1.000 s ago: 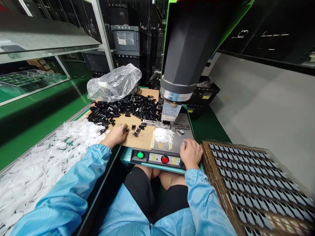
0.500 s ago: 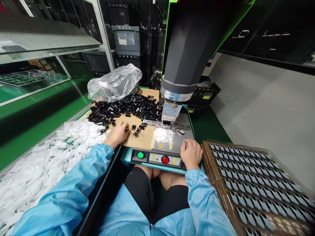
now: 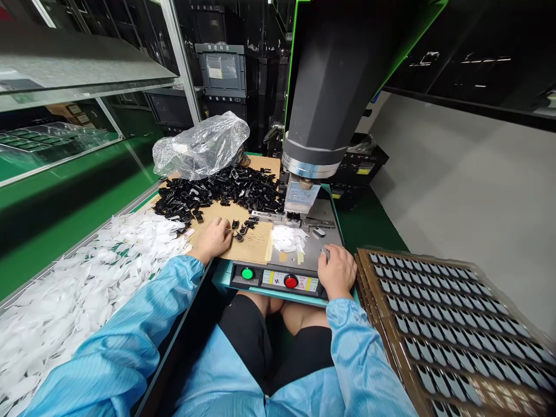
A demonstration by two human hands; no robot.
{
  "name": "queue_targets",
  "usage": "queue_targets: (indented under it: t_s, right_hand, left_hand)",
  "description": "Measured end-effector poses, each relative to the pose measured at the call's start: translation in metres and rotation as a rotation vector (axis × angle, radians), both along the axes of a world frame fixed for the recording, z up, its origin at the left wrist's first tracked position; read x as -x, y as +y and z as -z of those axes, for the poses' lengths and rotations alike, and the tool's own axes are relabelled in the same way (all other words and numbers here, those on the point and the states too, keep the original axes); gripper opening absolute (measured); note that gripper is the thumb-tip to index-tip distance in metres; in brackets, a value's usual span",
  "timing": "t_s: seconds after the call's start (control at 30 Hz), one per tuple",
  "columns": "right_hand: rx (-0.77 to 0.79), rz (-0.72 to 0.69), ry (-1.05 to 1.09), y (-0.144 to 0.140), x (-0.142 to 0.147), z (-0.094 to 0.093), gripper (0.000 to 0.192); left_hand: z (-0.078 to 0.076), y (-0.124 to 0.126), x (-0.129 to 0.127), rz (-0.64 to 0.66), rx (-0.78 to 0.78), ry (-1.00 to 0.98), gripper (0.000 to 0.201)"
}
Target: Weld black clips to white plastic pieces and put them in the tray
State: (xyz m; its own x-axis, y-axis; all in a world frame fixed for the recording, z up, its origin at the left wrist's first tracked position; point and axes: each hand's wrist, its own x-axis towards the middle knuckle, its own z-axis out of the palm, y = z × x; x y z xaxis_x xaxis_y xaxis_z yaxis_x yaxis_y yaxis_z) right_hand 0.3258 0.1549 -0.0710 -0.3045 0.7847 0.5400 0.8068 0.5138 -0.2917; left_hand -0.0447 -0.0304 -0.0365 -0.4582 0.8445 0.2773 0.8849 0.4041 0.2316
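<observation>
While the press head (image 3: pixel 324 87) stands above its plate (image 3: pixel 319 240), the person sits at the bench (image 3: pixel 73 197) with both hands forward. White parts (image 3: pixel 65 289) cover the bench at left. A stacked tray (image 3: pixel 456 330) sits at right. Black clips (image 3: pixel 217 194) lie heaped on the cardboard (image 3: pixel 249 246), with a plastic bag (image 3: pixel 202 145) behind them and a smaller white pile (image 3: pixel 287 238) on the plate.

The left hand (image 3: pixel 214 237) rests on the cardboard, fingers curled over a loose clip (image 3: pixel 238 236); whether it is pinched or only touched cannot be told. The right hand (image 3: pixel 336 271) lies loosely curled on the plate's near right corner, fingertips at a small grey knob (image 3: pixel 325 251), holding nothing visible.

Risks, as judged: the right hand lies close to the red button (image 3: pixel 291 282) and not far from the green button (image 3: pixel 247 273); an accidental press could cycle the head with fingers on the plate. Stray clips near the cardboard edge could slide off.

The clip is too small to read firmly; its long axis appears to run roughly left-right, towards the fixture (image 3: pixel 292 218).
</observation>
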Motion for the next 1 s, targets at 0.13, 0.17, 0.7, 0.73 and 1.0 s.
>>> queue_targets:
  t_s: [0.13,0.17,0.7,0.73,1.0]
  right_hand:
    - [-0.002,0.001,-0.012,0.000,0.000,0.000,0.030]
    - [-0.004,0.001,-0.015,0.000,0.000,0.000,0.030]
    - [-0.004,-0.002,0.004,-0.002,0.001,-0.002,0.028]
    - [-0.005,-0.002,0.002,-0.002,0.001,-0.002,0.028]
    - [-0.003,0.005,0.005,-0.002,0.001,-0.002,0.028]
  left_hand:
    - [0.003,-0.001,-0.002,0.090,-0.049,-0.084,0.016]
    - [0.003,-0.002,-0.003,0.104,-0.066,-0.106,0.018]
    - [-0.022,0.027,0.029,-0.070,-0.027,-0.351,0.036]
    - [-0.021,0.033,0.031,-0.077,0.029,-0.372,0.038]
    - [-0.018,0.061,0.038,-0.063,0.133,-0.418,0.040]
